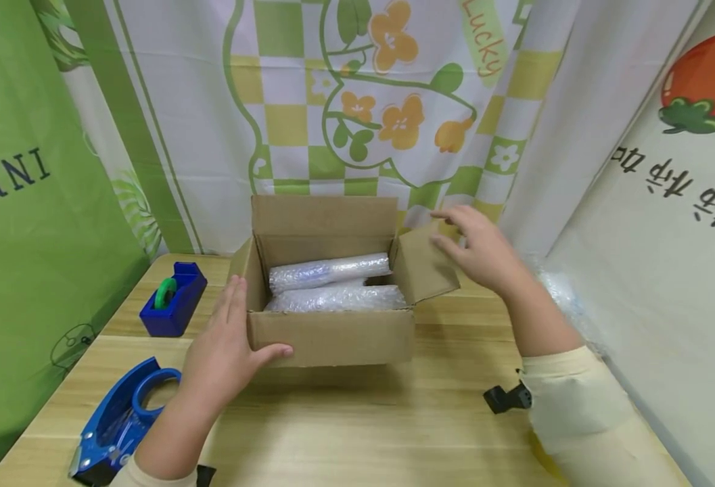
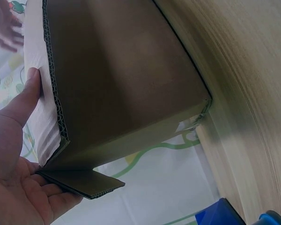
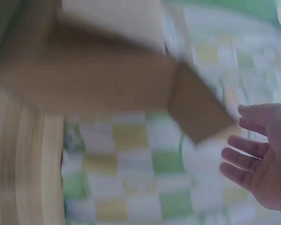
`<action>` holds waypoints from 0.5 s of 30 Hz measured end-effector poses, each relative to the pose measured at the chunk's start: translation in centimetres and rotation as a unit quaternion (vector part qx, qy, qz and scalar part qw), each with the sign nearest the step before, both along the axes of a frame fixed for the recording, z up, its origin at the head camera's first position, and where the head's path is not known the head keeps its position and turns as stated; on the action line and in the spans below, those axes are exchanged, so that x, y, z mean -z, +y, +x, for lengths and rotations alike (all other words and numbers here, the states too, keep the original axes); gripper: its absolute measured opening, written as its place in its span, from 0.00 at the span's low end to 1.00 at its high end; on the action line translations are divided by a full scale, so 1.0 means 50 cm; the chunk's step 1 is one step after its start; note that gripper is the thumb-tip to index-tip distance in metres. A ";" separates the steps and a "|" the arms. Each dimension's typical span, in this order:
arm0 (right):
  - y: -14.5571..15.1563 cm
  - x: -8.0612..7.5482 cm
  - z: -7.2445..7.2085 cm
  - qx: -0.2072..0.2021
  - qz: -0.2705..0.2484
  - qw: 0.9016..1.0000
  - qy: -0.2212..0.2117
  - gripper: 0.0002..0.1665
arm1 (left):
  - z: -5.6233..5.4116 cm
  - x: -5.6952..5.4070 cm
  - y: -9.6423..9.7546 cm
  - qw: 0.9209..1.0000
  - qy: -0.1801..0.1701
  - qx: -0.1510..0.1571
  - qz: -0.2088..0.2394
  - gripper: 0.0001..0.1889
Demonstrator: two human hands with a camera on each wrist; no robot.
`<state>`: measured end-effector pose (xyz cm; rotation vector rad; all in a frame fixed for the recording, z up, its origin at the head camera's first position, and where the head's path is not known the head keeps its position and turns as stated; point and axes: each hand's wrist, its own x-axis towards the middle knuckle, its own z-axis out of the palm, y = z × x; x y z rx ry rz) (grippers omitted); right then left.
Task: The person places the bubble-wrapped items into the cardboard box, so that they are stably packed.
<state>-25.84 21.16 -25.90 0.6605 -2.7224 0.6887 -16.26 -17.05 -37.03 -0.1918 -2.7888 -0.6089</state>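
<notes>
An open cardboard box (image 1: pixel 331 338) stands on the table with its flaps spread. Inside lie tubular bundles in bubble wrap (image 1: pixel 335 297), one behind another; their contents are hidden. My left hand (image 1: pixel 223 355) holds the box at its front left corner, thumb against the front and fingers along the left flap (image 1: pixel 241 260). In the left wrist view the thumb presses the front flap (image 2: pixel 41 105) while the other fingers lie against the side flap (image 2: pixel 84 180). Beside the right flap (image 1: pixel 428 264), my right hand (image 1: pixel 479 247) hovers with loosely bent, parted fingers, holding nothing.
A blue tape dispenser (image 1: pixel 174 304) with green tape sits at the table's left. In front of it lies a blue hand-held packing tape gun (image 1: pixel 120 412). Clear plastic wrap (image 1: pixel 561 291) is at the right edge, and a patterned curtain (image 1: pixel 363 101) hangs behind the box.
</notes>
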 end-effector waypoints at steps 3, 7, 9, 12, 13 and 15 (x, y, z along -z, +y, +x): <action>0.076 0.000 -0.019 0.056 -0.031 0.998 -0.024 0.36 | 0.000 0.000 0.000 1.000 0.001 0.001 -0.001 0.68; 0.164 0.017 -0.038 0.146 -0.025 0.987 -0.062 0.49 | -0.001 0.001 -0.001 1.000 0.001 0.001 -0.002 0.68; 0.200 0.032 -0.046 0.187 -0.020 0.980 -0.061 0.53 | -0.001 0.001 -0.002 1.000 0.002 0.000 -0.002 0.68; 0.248 0.059 -0.054 0.238 -0.013 0.969 -0.069 0.56 | -0.002 0.001 -0.002 1.000 0.006 0.000 -0.003 0.68; 0.262 0.068 -0.055 0.252 -0.010 0.965 -0.076 0.57 | -0.002 0.001 -0.002 1.000 0.007 0.000 -0.003 0.68; 0.287 0.087 -0.056 0.272 -0.004 0.957 -0.097 0.58 | -0.003 0.002 -0.001 1.000 0.008 0.001 -0.003 0.68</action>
